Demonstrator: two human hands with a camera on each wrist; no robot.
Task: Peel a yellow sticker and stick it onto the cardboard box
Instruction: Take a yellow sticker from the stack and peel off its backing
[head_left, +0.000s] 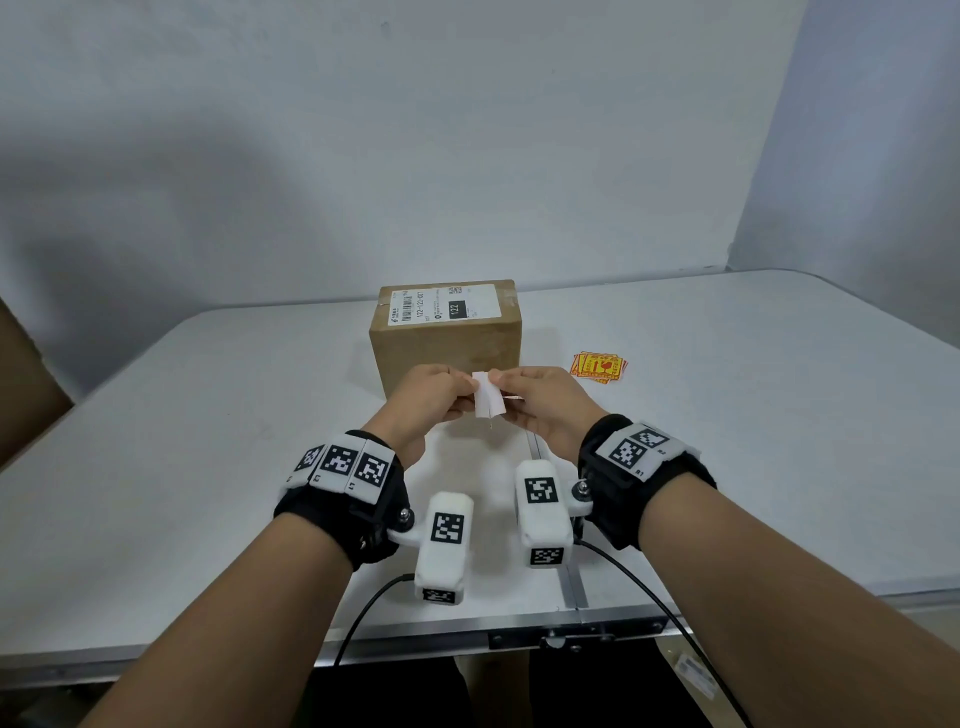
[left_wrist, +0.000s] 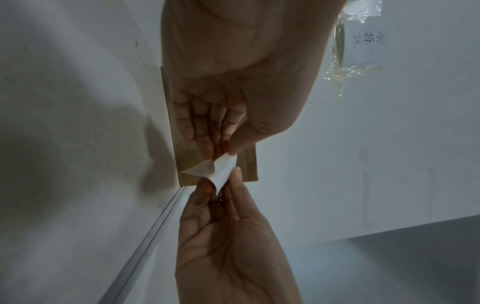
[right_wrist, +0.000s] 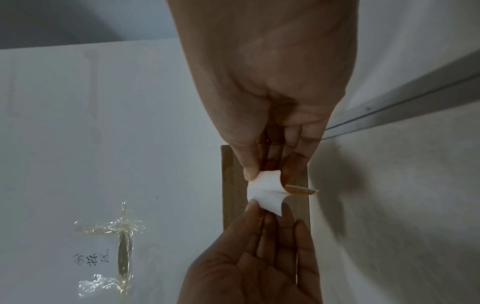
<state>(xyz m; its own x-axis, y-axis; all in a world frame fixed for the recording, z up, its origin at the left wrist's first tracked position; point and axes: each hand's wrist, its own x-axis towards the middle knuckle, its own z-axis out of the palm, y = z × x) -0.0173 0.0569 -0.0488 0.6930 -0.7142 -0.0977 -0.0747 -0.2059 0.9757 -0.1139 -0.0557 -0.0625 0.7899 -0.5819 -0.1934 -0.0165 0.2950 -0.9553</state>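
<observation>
Both hands hold one yellow sticker (right_wrist: 301, 189) just above the table, in front of the cardboard box (head_left: 447, 343). Its white backing (head_left: 488, 402) faces me and curls away; only a thin yellow strip shows in the right wrist view. My left hand (head_left: 467, 387) pinches a corner of the white backing (left_wrist: 223, 170) between thumb and fingers. My right hand (head_left: 500, 379) pinches the opposite end, beside the yellow strip. The left wrist view shows the left hand (left_wrist: 228, 153) above and the right hand (left_wrist: 226, 182) below. The right wrist view has the right hand (right_wrist: 265, 172) above the left hand (right_wrist: 262, 207).
A small stack of yellow and red stickers (head_left: 600, 366) lies on the white table (head_left: 727, 415) to the right of the box. The box carries a white shipping label (head_left: 447, 304) on top. A metal seam (head_left: 569, 577) crosses the table; its front edge is near me.
</observation>
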